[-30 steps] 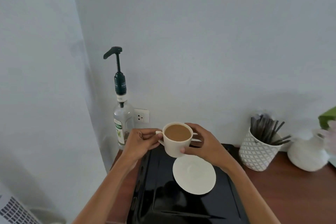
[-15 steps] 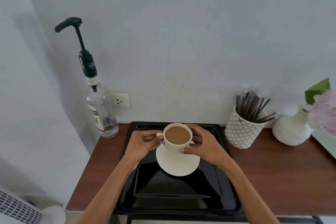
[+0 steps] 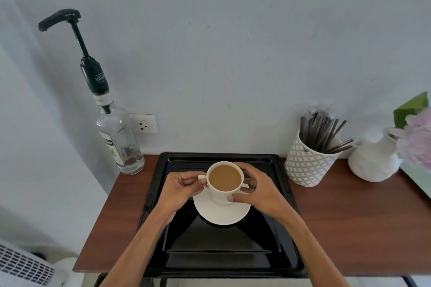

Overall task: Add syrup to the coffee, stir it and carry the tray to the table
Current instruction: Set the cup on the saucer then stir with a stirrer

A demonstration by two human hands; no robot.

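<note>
The coffee cup (image 3: 225, 183) is clasped by both hands' fingers (image 3: 240, 198) over its saucer (image 3: 221, 213) on the black tray (image 3: 224, 249). Syrup seems unpumped; stirring and carrying are left.

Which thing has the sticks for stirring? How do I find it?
Look along the brown counter, just right of the black tray. The stirrers stand in a white cup with a grey diamond pattern; the white vase beside it is plain and holds flowers.

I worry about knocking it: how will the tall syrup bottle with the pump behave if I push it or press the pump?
The syrup bottle looks nearly empty, so probably light. Its tall pump rises far above a narrow base, so it may tip easily. Being clear glass, it seems fragile and perhaps slippery.
</note>
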